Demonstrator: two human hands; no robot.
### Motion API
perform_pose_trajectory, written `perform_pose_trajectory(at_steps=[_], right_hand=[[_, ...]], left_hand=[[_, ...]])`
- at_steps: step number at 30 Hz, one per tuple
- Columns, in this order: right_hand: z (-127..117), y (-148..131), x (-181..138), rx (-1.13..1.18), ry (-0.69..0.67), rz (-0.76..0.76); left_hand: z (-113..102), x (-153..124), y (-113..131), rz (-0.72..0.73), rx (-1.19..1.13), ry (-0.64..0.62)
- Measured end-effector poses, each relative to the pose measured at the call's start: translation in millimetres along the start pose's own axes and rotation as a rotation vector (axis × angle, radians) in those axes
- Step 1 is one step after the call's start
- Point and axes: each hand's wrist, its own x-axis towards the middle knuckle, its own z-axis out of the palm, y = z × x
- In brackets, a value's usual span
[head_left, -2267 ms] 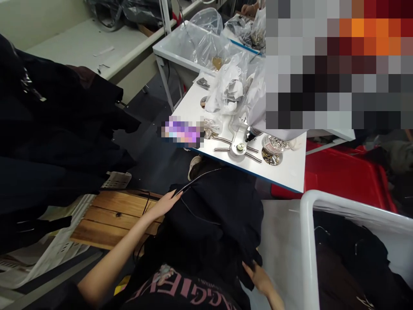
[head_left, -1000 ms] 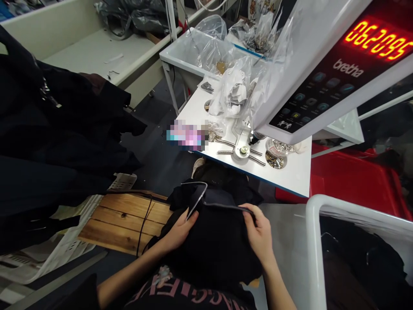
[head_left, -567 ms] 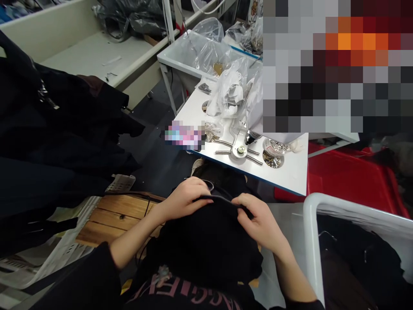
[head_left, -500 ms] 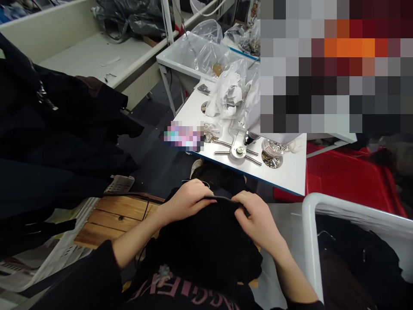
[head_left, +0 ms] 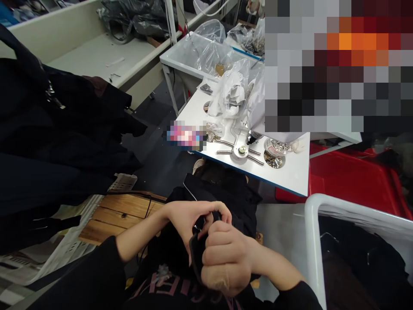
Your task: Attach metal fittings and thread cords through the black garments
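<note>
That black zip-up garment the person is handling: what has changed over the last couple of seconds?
The left hand and right hand, earlier apart along the garment's zipped edge, have come together low in front of the person, the right hand nearer, gripping a bunched fold of the black garment between them. The white table, its metal coils and the red crate stayed as they were.

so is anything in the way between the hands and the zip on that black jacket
Nothing visible: the left hand and right hand are already on the black jacket, closed around its zip, with no other object between them.
</note>
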Motion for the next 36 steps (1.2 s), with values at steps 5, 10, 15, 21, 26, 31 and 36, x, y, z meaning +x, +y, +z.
perform_pose_trajectory(at_steps=[5, 10, 15, 21, 26, 31, 36], right_hand=[[-28.8, -18.4, 1.1, -0.09, -0.003, 0.173], [-46.8, -37.5, 2.0, -0.173, -0.178, 0.306], [-56.0, -56.4, 3.8, -0.303, -0.319, 0.476], [-50.0, -62.1, -0.7, -0.416, -0.504, 0.669], [-45.1, -56.4, -3.2, -0.361, -0.67, 0.561], [-61.7, -57.3, -2.5, -0.234, -0.459, 0.615], [-61.2, -44.8, -22.6, -0.414, -0.061, 0.836]], left_hand=[[-10.7, 3.6, 5.2, -0.085, 0.061, -0.074], [-8.0, 34.5, 9.2, 0.073, 0.578, -0.069], [0.0, 60.7, 14.7, 0.247, 0.701, -0.074], [3.1, 73.3, 13.4, 0.209, 0.583, -0.032], [12.1, 79.1, 13.5, 0.17, 0.575, -0.021], [16.4, 67.8, 15.1, 0.178, 0.296, 0.279], [16.4, 51.8, 1.5, 0.09, -0.029, 0.529]])
